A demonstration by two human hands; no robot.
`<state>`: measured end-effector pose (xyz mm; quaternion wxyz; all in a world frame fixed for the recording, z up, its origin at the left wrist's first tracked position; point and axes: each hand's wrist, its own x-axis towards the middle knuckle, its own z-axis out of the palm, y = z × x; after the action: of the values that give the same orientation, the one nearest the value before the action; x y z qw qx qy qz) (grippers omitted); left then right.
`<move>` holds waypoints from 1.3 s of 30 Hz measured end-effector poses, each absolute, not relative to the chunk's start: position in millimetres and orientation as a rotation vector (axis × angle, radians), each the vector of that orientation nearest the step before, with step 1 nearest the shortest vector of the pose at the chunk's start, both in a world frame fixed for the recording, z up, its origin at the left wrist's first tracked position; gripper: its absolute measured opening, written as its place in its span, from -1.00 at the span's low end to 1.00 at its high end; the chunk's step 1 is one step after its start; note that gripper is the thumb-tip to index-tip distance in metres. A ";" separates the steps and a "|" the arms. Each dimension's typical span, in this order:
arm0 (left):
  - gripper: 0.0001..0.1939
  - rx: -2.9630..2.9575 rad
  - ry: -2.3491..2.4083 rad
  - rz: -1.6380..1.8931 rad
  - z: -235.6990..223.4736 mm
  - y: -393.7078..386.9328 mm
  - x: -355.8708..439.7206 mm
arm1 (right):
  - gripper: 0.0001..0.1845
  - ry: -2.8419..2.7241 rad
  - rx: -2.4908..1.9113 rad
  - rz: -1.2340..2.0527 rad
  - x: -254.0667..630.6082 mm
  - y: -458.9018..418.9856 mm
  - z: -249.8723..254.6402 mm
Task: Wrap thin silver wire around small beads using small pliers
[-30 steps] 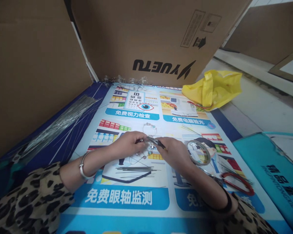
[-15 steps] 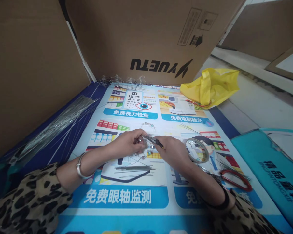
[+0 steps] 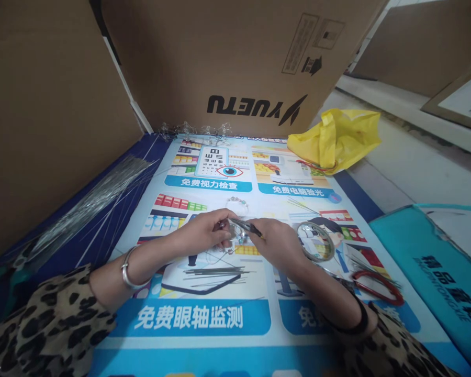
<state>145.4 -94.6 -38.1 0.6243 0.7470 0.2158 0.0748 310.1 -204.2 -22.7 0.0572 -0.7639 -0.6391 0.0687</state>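
Note:
Near the middle of the printed mat, my left hand (image 3: 206, 230) pinches a wire piece strung with small shiny beads (image 3: 241, 235). My right hand (image 3: 277, 241) is closed round pliers (image 3: 245, 225), whose jaws point left and meet the work at my left fingertips. What exactly lies between the jaws is too small to make out. Just beyond my hands lies a beaded ring (image 3: 237, 203). Below them rest several thin dark wire lengths (image 3: 215, 270).
Right of my right hand are a round coil (image 3: 330, 246) and a red coil (image 3: 394, 298). A bundle of silvery wires (image 3: 94, 199) lies left. Wire pieces (image 3: 196, 131) line the back by a cardboard box (image 3: 172, 63). A yellow bag (image 3: 337, 139) and a teal bag (image 3: 412, 246) sit right.
The whole view has shifted slightly. My hands keep nearly the same hold, while the beads hanging below the pliers have swung a little.

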 end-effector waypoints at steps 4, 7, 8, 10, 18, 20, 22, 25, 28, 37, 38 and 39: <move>-0.68 1.682 0.479 0.172 -39.0 -93.9 146.3 | -0.79 -1.938 -2.315 0.197 310.9 -204.7 -23.0; -0.67 1.676 0.491 0.184 -40.2 -93.4 146.5 | -0.79 -1.934 -2.312 0.185 310.1 -204.4 -21.7; -0.67 1.674 0.498 0.185 -40.3 -93.3 146.6 | -0.79 -1.929 -2.311 0.187 309.6 -204.2 -21.0; -0.68 1.665 0.506 0.184 -39.6 -93.5 146.8 | -0.79 -1.915 -2.311 0.200 308.5 -203.9 -19.3; -0.76 1.676 0.596 0.143 -27.9 -98.7 150.0 | -0.80 -1.904 -2.312 0.249 304.8 -203.1 -17.3; -0.79 1.686 0.603 0.140 -27.4 -99.7 150.2 | -0.79 -1.905 -2.302 0.272 304.3 -202.7 -17.9; -0.81 1.716 0.602 0.137 -28.8 -100.0 149.8 | -0.79 -1.896 -2.295 0.306 303.8 -202.2 -18.4; -0.83 1.798 0.615 0.136 -31.4 -99.4 148.5 | -0.80 -1.889 -2.286 0.340 303.4 -201.4 -18.5; -0.83 1.887 0.609 0.166 -30.6 -98.8 147.4 | -0.80 -1.898 -2.279 0.344 303.5 -201.2 -18.6; -0.82 1.895 0.534 0.242 -25.7 -97.4 147.3 | -0.78 -1.857 -2.185 0.379 305.3 -202.3 -20.9; -0.82 1.876 0.524 0.256 -26.5 -97.0 147.0 | -0.77 -1.841 -2.161 0.396 305.7 -202.4 -21.3; -0.83 1.858 0.521 0.266 -27.2 -96.5 146.7 | -0.76 -1.823 -2.131 0.416 306.2 -202.5 -21.7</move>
<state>146.7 -96.5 -27.2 0.5620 0.7890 0.2212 0.1127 306.2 -202.5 -21.7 0.1527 -0.7429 -0.6354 0.1450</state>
